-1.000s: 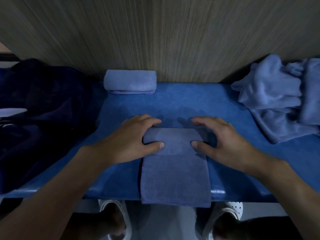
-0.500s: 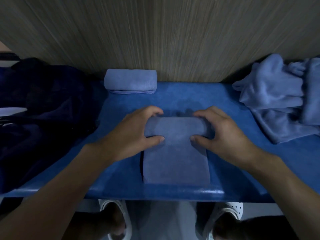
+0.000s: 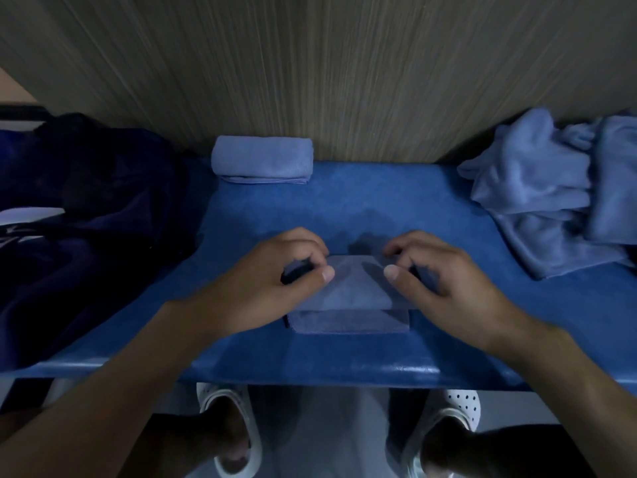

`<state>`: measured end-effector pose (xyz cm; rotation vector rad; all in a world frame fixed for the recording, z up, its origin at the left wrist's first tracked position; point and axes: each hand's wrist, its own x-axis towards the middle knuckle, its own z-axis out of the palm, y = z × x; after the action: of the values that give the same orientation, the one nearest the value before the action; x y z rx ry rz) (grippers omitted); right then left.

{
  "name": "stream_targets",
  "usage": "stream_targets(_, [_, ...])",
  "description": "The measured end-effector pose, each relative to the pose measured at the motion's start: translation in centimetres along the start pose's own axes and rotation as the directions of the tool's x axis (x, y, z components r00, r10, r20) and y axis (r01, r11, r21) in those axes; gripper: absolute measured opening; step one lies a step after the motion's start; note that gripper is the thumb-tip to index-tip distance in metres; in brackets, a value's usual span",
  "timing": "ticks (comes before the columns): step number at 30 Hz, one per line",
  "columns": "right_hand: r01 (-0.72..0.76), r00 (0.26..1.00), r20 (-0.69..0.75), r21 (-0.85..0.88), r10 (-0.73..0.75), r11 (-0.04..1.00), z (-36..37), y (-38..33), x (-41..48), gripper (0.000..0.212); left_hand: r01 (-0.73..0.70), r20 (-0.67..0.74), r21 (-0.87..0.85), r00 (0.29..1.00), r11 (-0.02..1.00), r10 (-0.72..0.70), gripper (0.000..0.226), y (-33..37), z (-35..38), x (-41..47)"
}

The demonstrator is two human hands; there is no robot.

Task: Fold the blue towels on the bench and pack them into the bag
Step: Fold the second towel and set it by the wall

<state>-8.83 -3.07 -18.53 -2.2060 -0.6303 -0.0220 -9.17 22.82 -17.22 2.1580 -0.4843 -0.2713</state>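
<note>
A blue towel (image 3: 350, 298) lies in the middle of the blue bench (image 3: 344, 215), partly rolled, with a short flat tail showing toward the front edge. My left hand (image 3: 275, 281) grips the roll's left end and my right hand (image 3: 444, 281) grips its right end, thumbs on top. A finished rolled towel (image 3: 263, 160) rests at the back against the wall. A heap of unfolded blue towels (image 3: 551, 205) sits at the right. The dark navy bag (image 3: 86, 219) lies slumped at the left.
A wood-grain wall (image 3: 344, 70) rises straight behind the bench. Below the bench's front edge I see my own feet in white perforated shoes (image 3: 455, 408) on a pale floor.
Both hands have rolled the towel toward me. The flat part that hung over the front edge has been drawn up onto the bench and is now a short strip.
</note>
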Motion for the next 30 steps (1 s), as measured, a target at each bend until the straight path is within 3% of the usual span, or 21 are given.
stream_targets(2, [0.009, 1.000, -0.012, 0.018, -0.009, 1.000, 0.2, 0.0, -0.4, 0.028, -0.013, 0.011, 0.046, 1.000, 0.999, 0.012, 0.009, 0.0, 0.2, -0.1])
stream_targets(5, [-0.007, 1.000, 0.011, -0.016, 0.007, 1.000, 0.3, 0.3, -0.8, 0.018, 0.034, 0.087, 0.108, 0.995, 0.994, -0.043, 0.046, -0.4, 0.3, -0.4])
stream_targets(8, [-0.039, 0.994, 0.098, -0.077, 0.047, 0.996, 0.2, 0.7, -1.4, 0.044, 0.044, 0.150, 0.123, 0.987, 0.991, -0.063, 0.062, -0.5, 0.5, -0.7])
stream_targets(13, [-0.022, 0.992, 0.123, -0.081, 0.032, 0.996, -0.1, 0.6, -1.8, 0.061, -0.007, 0.152, 0.143, 0.988, 0.990, -0.015, 0.066, -0.5, 0.8, -0.8])
stream_targets(20, [0.078, 0.982, 0.180, -0.114, -0.056, 0.990, 1.0, 0.3, -2.1, 0.065, -0.045, 0.089, 0.138, 0.995, 0.989, 0.033, 0.067, -0.7, 1.0, -1.1])
stream_targets(30, [-0.015, 0.996, 0.089, -0.176, 0.031, 0.984, 1.1, 1.4, 0.6, 0.064, -0.060, -0.002, 0.146, 0.998, 0.988, 0.061, 0.063, -2.1, -0.3, 2.5])
